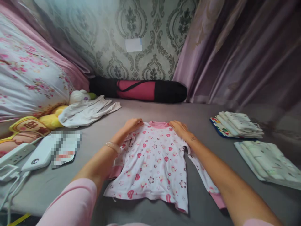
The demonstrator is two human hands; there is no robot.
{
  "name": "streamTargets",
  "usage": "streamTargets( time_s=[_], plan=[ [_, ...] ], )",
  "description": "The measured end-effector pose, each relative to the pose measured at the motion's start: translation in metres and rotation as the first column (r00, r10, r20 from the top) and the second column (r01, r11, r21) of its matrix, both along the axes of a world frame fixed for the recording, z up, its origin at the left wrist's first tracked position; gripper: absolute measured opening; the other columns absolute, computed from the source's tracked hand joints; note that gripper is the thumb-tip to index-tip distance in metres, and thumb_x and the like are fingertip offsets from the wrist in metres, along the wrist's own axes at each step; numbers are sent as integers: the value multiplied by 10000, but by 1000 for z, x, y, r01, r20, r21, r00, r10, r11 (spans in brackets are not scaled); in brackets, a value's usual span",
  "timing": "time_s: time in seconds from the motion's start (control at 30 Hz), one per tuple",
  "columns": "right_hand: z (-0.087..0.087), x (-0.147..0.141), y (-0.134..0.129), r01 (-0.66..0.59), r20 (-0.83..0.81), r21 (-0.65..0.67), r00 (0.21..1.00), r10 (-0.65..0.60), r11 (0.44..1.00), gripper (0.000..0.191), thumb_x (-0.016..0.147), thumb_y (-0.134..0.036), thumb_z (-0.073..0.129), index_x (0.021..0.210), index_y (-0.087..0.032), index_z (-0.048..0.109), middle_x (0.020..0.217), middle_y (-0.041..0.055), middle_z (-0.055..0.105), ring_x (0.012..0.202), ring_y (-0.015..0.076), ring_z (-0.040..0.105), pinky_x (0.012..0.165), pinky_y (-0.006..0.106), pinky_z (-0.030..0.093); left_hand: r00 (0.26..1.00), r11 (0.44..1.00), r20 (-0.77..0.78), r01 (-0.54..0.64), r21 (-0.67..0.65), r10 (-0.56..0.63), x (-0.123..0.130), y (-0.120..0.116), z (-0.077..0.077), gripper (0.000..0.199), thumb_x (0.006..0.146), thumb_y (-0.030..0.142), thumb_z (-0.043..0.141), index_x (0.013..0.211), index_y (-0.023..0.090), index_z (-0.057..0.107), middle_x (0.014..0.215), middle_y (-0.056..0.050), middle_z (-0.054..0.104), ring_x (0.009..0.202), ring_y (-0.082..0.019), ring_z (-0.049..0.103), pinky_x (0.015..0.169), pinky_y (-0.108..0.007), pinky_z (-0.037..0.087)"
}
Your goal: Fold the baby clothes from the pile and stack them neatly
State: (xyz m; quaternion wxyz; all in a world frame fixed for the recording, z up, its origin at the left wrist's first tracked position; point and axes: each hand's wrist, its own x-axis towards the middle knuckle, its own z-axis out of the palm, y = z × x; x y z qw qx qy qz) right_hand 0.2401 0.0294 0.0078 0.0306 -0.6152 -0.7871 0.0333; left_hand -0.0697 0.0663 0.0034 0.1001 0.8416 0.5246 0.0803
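A small long-sleeved shirt (154, 157) lies spread face up on the grey sheet. It is white with pink hearts and flowers, and has a pink collar and cuffs. My left hand (134, 125) is closed on its left shoulder beside the collar, fingertips partly hidden. On the other shoulder, my right hand (179, 128) grips the cloth near the collar with bent fingers. The left sleeve is partly covered by my forearm; the right sleeve runs down along my other arm, its pink cuff at the lower right.
Folded pale clothes (242, 124) lie in a stack at the right, with another folded bundle (270, 160) nearer. White garments (87, 111) and yellow plush toys (50, 121) are at the left. A power strip (17, 153) and power bank (39, 155) sit nearer. A black-and-red bag (138, 91) lies against the wall.
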Motion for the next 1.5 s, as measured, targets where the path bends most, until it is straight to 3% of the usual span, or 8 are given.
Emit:
streamTargets(
  time_s=[0.23,0.67,0.83,0.97,1.07,1.17,1.3,1.5],
  plan=[
    [-13,1,20,-23,95,24,995,21,999,376,1028,-375,279,1189,-248,594,1135,81,634,967,214,626,770,293,403,1000,1000,2,-26,12,26,2,18,-10,335,949,406,379,1051,233,646,1027,-75,706,920,-219,643,714,-265,434],
    [-15,1,64,-16,68,51,998,13,999,398,1027,-396,267,1190,-244,598,1137,91,639,999,228,619,809,312,416,992,991,35,-126,35,125,8,52,1,326,929,394,409,1037,226,666,1070,-82,698,975,-239,626,780,-293,451],
    [-19,4,75,94,-144,-34,985,-98,995,431,1009,-451,301,1126,-220,645,1179,109,654,1061,234,608,874,306,417,977,979,-66,-205,7,205,20,53,-6,333,953,364,374,1127,209,612,1152,-118,649,1034,-265,609,816,-338,458],
    [-11,29,76,226,-459,-247,829,-319,942,590,1013,-499,204,1070,-144,671,1086,136,703,1004,221,646,860,273,454,948,956,-147,-267,119,283,35,46,3,339,921,294,440,1210,166,562,1228,-181,565,1140,-321,537,921,-434,424],
    [-3,57,57,258,-595,-503,589,-547,825,662,994,-570,172,1084,-108,637,1006,162,715,833,195,685,742,265,513,974,964,-106,-174,202,198,57,41,13,318,920,235,435,1198,165,572,1205,-175,573,1150,-319,525,942,-449,415],
    [4,78,25,204,-605,-653,439,-664,729,631,979,-602,220,973,-116,622,905,160,719,726,170,681,647,239,533,998,986,2,55,156,-57,89,36,12,290,924,205,418,1135,172,613,1134,-139,620,1069,-265,578,916,-385,446],
    [9,92,-24,209,-591,-665,439,-676,717,504,946,-587,412,838,-136,609,769,120,699,647,148,649,578,221,525,934,939,105,333,87,-341,136,28,-5,273,883,133,428,1028,175,656,1076,-100,660,1040,-219,600,929,-332,458],
    [6,102,-90,217,-506,-613,630,-589,760,330,762,-454,726,735,-142,620,618,10,610,546,109,552,480,196,440,919,942,225,287,177,-322,184,18,-33,298,873,108,389,1028,129,642,1074,-136,648,1026,-227,595,960,-371,456]
  ],
)
